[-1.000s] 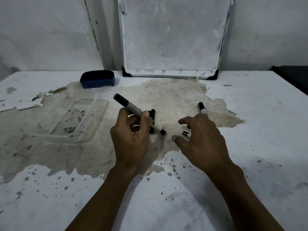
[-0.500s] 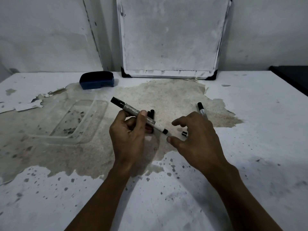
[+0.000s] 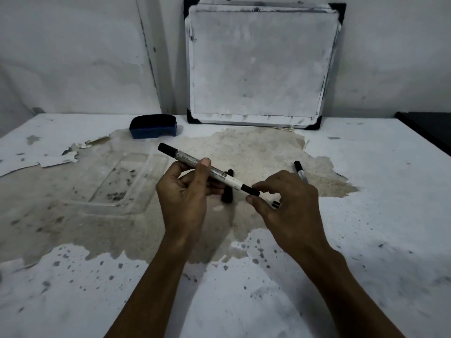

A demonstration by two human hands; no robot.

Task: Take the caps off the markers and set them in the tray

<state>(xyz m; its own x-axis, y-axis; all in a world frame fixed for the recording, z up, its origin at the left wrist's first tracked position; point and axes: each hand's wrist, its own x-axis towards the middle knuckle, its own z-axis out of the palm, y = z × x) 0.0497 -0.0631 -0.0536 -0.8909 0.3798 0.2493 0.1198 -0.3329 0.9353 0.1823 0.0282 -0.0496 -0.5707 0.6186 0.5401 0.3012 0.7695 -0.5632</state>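
My left hand (image 3: 185, 198) grips a grey-white marker (image 3: 195, 162) with black ends, held slanting above the table, its black cap up at the left. My right hand (image 3: 290, 208) pinches the marker's lower black end (image 3: 249, 189) between thumb and forefinger. A black marker (image 3: 228, 191) lies on the table just behind and under the held one. Another marker (image 3: 299, 170) lies beyond my right hand, partly hidden by it. A small black-and-white piece (image 3: 275, 204) shows under my right fingers.
A smudged whiteboard (image 3: 261, 62) leans on the wall at the back. A blue eraser (image 3: 153, 126) sits at its left. A clear plastic tray (image 3: 117, 184) lies left of my hands on the worn, peeling tabletop (image 3: 366, 215). A dark object (image 3: 427, 128) is at the right edge.
My right hand has moved left and taken hold of the marker's lower end. My left hand has raised the marker a little. The view has tilted up, showing the whole whiteboard.
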